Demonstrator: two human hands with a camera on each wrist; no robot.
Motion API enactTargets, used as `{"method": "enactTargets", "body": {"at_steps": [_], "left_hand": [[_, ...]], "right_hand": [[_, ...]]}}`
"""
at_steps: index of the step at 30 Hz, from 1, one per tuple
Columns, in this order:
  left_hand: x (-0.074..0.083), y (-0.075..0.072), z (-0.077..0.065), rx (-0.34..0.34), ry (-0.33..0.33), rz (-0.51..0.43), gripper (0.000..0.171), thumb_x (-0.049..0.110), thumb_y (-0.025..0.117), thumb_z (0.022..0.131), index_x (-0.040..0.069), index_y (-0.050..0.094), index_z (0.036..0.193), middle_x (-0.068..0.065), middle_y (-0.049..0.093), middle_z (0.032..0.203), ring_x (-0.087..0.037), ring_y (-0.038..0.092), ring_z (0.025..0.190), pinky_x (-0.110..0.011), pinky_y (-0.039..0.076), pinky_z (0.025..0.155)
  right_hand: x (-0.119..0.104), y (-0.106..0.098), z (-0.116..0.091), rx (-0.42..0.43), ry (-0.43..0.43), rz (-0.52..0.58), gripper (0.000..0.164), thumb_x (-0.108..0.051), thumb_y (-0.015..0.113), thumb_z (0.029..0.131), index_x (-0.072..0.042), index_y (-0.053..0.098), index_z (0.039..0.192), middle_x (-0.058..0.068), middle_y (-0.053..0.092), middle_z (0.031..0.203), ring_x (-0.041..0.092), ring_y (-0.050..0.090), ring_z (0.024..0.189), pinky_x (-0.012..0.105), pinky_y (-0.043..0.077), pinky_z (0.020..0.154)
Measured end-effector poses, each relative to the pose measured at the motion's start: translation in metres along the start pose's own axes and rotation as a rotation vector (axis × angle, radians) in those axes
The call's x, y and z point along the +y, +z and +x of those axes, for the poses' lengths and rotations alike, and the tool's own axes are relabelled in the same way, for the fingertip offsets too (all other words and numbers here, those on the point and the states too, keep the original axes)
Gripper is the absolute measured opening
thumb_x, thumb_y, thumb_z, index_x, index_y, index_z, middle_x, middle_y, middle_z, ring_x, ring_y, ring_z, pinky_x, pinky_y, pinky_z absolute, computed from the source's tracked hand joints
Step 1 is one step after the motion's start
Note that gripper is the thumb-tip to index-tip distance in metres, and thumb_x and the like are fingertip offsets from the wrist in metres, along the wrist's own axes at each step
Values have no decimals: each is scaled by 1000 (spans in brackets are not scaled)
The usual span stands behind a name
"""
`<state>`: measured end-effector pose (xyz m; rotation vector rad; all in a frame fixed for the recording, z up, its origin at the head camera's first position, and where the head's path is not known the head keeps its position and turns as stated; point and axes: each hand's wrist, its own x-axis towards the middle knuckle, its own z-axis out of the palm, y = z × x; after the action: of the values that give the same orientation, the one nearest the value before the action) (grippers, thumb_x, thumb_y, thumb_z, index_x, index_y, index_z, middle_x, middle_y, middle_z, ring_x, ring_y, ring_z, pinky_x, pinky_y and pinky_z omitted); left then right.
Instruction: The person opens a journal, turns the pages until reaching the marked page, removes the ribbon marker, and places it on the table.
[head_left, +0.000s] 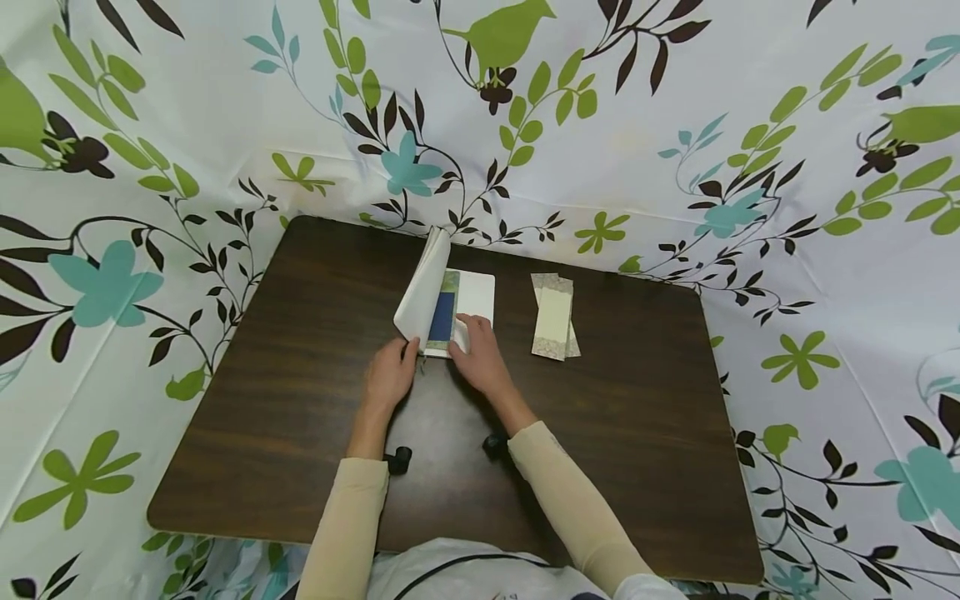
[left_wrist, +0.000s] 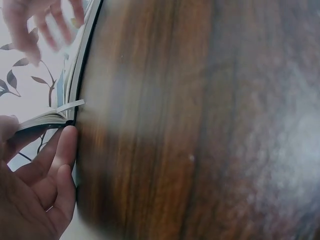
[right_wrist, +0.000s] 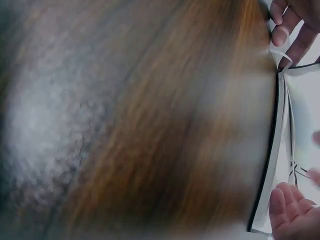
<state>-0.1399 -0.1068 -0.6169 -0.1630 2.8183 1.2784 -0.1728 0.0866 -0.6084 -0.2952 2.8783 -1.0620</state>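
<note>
A dark-covered notebook [head_left: 477, 290] lies open on the table, its left leaves [head_left: 422, 293] raised at a slant. My left hand [head_left: 390, 372] holds that raised side at its near edge, thumb on the pages and fingers beneath the cover in the left wrist view. Against the fold lies a blue and green patterned strip of card [head_left: 443, 317]. Over the right-hand page is my right hand [head_left: 483, 360], beside the strip, with its fingers loosely extended in the right wrist view. A thin white ribbon [left_wrist: 71, 105] sticks out at the spine's near end.
Two pale cards [head_left: 552, 317] with patterned ends overlap on the dark wooden table [head_left: 622, 433], right of the notebook. A patterned curtain [head_left: 637, 108] hangs behind the table and at both sides. Small black devices [head_left: 398, 460] are worn at the wrists.
</note>
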Motion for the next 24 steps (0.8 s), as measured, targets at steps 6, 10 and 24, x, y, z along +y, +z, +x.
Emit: {"method": "enactTargets", "body": {"at_steps": [6,10,24], "left_hand": [[5,5,2,8,0,-23,46,49,40,106,12,59,87,-12,62,82,-31,57,71,-46,42,63],[6,7,3,13,-1,-13,48,52,39,105,12,61,91,-13,65,88,-33,61,77,-49,44,65],[7,10,2,3,-9,-23,51,58,39,103,14,65,99,-13,70,97,-35,66,85,-53,47,71]], "right_hand": [[8,-7,4,51,236,135,53,-37,58,97,-11,48,142,5,63,107,21,61,90,41,50,80],[7,-10,9,27,261,197,46,-37,59,97,-9,59,134,2,70,100,18,65,83,39,53,78],[9,2,12,-1,296,382,19,-24,60,99,-7,68,98,10,71,78,26,67,61,32,54,52]]}}
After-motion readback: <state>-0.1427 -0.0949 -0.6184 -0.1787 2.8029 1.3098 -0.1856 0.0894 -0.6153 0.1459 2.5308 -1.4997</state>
